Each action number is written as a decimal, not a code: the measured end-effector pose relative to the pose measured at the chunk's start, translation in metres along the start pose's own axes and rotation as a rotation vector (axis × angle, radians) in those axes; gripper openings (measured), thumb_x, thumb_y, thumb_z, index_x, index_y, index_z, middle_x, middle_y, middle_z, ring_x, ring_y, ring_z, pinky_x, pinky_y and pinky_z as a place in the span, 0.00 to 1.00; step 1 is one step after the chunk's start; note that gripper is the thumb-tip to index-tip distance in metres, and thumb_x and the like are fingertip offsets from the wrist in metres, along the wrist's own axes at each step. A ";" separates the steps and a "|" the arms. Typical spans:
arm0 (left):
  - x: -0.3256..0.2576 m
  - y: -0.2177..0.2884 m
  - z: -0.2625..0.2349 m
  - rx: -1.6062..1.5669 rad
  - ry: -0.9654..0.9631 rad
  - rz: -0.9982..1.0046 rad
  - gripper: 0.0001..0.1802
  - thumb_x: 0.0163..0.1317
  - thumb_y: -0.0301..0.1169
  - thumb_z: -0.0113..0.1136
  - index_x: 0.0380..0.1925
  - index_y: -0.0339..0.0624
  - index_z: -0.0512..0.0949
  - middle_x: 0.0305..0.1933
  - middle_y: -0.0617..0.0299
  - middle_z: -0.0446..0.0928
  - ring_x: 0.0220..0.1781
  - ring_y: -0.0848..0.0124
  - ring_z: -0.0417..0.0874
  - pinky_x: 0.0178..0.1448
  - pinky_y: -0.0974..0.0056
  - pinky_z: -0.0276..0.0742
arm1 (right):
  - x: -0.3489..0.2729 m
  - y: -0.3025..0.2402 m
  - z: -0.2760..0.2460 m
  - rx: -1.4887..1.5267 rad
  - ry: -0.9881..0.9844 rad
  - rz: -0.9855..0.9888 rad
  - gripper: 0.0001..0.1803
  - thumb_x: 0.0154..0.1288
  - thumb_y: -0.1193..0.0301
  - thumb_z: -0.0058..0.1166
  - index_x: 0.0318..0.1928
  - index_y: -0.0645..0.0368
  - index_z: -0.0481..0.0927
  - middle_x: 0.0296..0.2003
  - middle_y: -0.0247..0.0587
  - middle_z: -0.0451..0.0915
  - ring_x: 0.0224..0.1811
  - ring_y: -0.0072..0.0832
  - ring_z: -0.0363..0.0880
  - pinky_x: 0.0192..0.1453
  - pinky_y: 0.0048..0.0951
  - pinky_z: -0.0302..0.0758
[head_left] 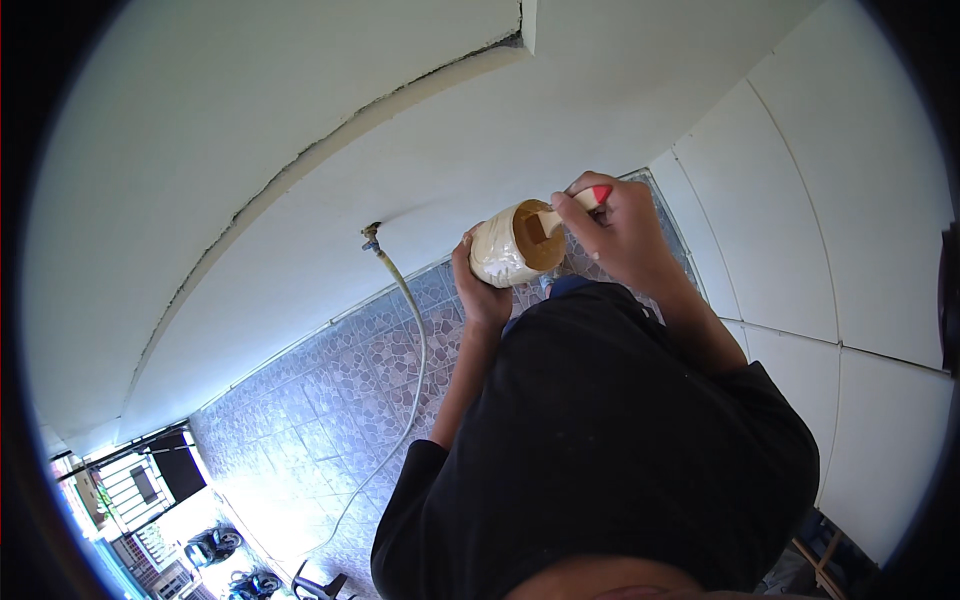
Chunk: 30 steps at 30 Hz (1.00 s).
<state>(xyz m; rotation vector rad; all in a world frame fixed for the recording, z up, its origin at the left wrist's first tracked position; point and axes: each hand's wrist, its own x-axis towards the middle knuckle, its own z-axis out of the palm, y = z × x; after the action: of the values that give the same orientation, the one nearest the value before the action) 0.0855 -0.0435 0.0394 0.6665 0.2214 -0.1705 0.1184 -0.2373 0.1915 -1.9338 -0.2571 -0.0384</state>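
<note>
Pale wall [230,200], tiled floor [320,390], and a brush [586,201] dipped in a tub [498,255]

Off-white and plain, the wall fills the upper left, crossed by a long ledge [300,165] with a dark, rough crack running along it. White panels [800,220] with thin dark seams stand on the right. Patterned in grey and mauve stone shapes, the floor turns very bright toward the lower left, where a gate [135,490] and motorbikes [213,545] show small.

A tap [371,238] juts from the wall; its hose [418,330], yellowish near the top and paler below, curves down over the floor.

Between the two hands, just above the black shirt [610,440] and near the wall, is the tub. It is cream, streaked and smeared on the outside, with tan contents showing through its round mouth. The left hand [483,298] is clamped on the tub, cupping its left side and underside.

The right hand [625,235] grips the brush, thumb and fingers closed on the light handle, whose red end pokes out at the top. The brush slants down to the left, its lower end inside the mouth; how deep its bristles reach, I cannot tell.
</note>
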 end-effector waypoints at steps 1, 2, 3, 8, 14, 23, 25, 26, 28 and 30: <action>0.001 -0.001 -0.001 0.000 -0.004 0.001 0.27 0.78 0.50 0.37 0.59 0.41 0.73 0.50 0.55 0.82 0.46 0.62 0.87 0.37 0.56 0.84 | 0.001 0.003 -0.003 -0.002 0.002 -0.003 0.13 0.72 0.70 0.62 0.31 0.66 0.81 0.16 0.37 0.77 0.15 0.20 0.72 0.22 0.26 0.68; 0.001 -0.003 -0.002 -0.016 0.019 -0.014 0.28 0.78 0.51 0.37 0.59 0.41 0.74 0.48 0.56 0.83 0.41 0.63 0.87 0.30 0.58 0.80 | 0.001 0.007 -0.005 0.036 0.019 0.020 0.13 0.72 0.69 0.62 0.32 0.66 0.82 0.17 0.34 0.78 0.17 0.16 0.71 0.23 0.24 0.67; 0.001 -0.004 -0.002 -0.031 0.043 -0.031 0.28 0.78 0.52 0.37 0.59 0.42 0.74 0.45 0.58 0.84 0.37 0.63 0.87 0.23 0.59 0.77 | 0.002 0.009 -0.007 0.074 0.034 0.044 0.13 0.73 0.68 0.63 0.34 0.66 0.84 0.18 0.31 0.79 0.18 0.12 0.71 0.23 0.22 0.66; 0.001 0.001 0.007 -0.034 0.049 -0.056 0.29 0.78 0.53 0.36 0.55 0.43 0.77 0.40 0.59 0.84 0.32 0.64 0.86 0.24 0.62 0.76 | 0.000 0.008 -0.013 0.155 -0.016 0.121 0.10 0.73 0.70 0.62 0.36 0.66 0.84 0.21 0.32 0.80 0.21 0.12 0.73 0.24 0.20 0.67; 0.005 0.000 0.001 -0.047 0.014 -0.076 0.28 0.78 0.53 0.37 0.57 0.43 0.76 0.43 0.59 0.85 0.35 0.64 0.87 0.24 0.62 0.77 | -0.006 0.004 0.000 -0.091 -0.048 -0.185 0.06 0.70 0.75 0.64 0.41 0.67 0.85 0.31 0.42 0.85 0.30 0.26 0.83 0.31 0.24 0.75; 0.013 0.005 0.006 -0.064 0.056 -0.085 0.28 0.77 0.54 0.38 0.55 0.44 0.76 0.41 0.59 0.84 0.36 0.64 0.87 0.25 0.62 0.77 | 0.002 0.021 0.011 -0.146 0.040 -0.340 0.08 0.70 0.75 0.65 0.43 0.67 0.84 0.29 0.43 0.82 0.24 0.29 0.80 0.28 0.29 0.76; 0.014 0.005 0.007 -0.073 0.041 -0.088 0.28 0.77 0.54 0.38 0.54 0.44 0.77 0.41 0.59 0.84 0.35 0.64 0.87 0.25 0.61 0.77 | 0.005 0.029 0.008 -0.088 0.084 -0.304 0.09 0.70 0.73 0.65 0.43 0.67 0.84 0.27 0.40 0.81 0.22 0.26 0.79 0.28 0.29 0.75; 0.011 0.004 0.005 -0.079 0.069 -0.095 0.27 0.78 0.54 0.39 0.54 0.45 0.77 0.40 0.59 0.84 0.35 0.64 0.87 0.25 0.61 0.77 | 0.006 0.040 0.004 0.137 0.087 -0.057 0.11 0.71 0.70 0.65 0.43 0.67 0.83 0.26 0.37 0.81 0.22 0.23 0.78 0.26 0.27 0.73; 0.017 0.004 0.002 -0.076 0.060 -0.078 0.27 0.78 0.54 0.39 0.53 0.45 0.78 0.40 0.59 0.84 0.34 0.63 0.87 0.25 0.61 0.77 | 0.015 0.056 -0.007 0.358 0.100 0.148 0.12 0.73 0.67 0.65 0.42 0.66 0.83 0.25 0.34 0.80 0.22 0.20 0.77 0.25 0.25 0.72; 0.018 0.000 -0.005 -0.046 0.057 -0.123 0.27 0.76 0.54 0.38 0.56 0.50 0.77 0.44 0.63 0.83 0.36 0.66 0.85 0.24 0.64 0.74 | 0.016 0.071 -0.016 0.630 0.084 0.435 0.15 0.74 0.62 0.64 0.42 0.64 0.83 0.25 0.32 0.80 0.23 0.17 0.78 0.23 0.21 0.68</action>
<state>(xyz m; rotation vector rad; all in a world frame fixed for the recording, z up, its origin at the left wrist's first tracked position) 0.1017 -0.0422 0.0308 0.6132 0.3206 -0.2638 0.1493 -0.2745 0.1344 -1.3195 0.1963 0.2241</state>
